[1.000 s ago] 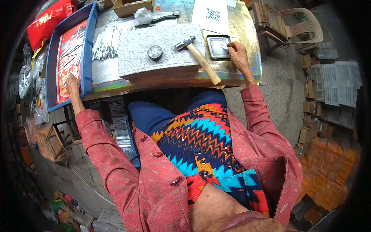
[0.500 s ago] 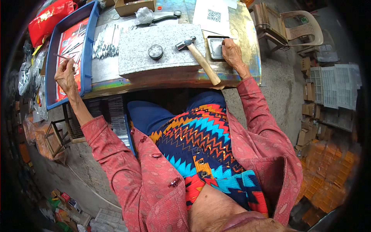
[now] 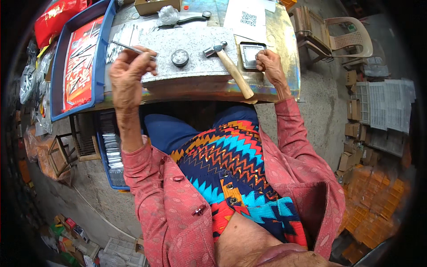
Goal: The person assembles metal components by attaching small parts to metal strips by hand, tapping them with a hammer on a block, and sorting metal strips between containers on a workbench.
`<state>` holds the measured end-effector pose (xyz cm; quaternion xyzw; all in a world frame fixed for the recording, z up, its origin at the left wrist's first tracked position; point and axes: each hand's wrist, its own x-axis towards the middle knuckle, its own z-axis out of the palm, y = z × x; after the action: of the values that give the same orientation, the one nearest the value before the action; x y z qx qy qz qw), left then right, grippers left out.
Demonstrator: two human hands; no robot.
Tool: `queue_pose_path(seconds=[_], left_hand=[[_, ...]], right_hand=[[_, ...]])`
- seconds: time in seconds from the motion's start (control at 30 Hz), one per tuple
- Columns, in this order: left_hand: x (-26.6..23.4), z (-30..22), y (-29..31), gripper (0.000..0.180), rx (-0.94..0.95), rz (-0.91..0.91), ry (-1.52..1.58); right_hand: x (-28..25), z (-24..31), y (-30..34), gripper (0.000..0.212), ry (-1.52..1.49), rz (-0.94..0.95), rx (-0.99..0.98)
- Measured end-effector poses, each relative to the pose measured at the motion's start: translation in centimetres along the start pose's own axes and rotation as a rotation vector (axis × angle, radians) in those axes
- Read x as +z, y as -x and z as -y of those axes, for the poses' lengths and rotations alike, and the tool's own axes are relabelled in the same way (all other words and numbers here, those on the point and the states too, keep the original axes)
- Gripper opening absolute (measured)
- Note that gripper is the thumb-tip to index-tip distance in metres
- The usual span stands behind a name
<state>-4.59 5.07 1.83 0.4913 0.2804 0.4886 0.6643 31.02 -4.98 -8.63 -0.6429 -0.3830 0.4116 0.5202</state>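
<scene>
Metal strip, left hand raised, pinching

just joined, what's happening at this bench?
A seated person works at a metal-topped bench. The left hand holds a thin metal strip over the grey stone slab. The right hand rests at the edge of a small square metal tray. A wooden-handled hammer lies untouched on the slab beside a small round tin. More strips lie in the blue tray at the left.
</scene>
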Motion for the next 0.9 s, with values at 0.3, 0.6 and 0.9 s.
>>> queue_pose_path(seconds=[0.3,0.6,0.9], left_hand=[[6.0,4.8,1.4,0.015,-0.154,0.074,0.243],[7.5,6.3,2.1,0.014,-0.165,0.042,0.411],[7.1,6.7,2.7,0.011,-0.315,0.031,0.542]], right_hand=[[3.6,5.1,2.9,0.013,-0.715,0.252,0.088],[8.9,9.5,6.2,0.013,-0.644,0.4,0.042],[11.9,10.4,7.7,0.014,-0.492,0.309,-0.062]])
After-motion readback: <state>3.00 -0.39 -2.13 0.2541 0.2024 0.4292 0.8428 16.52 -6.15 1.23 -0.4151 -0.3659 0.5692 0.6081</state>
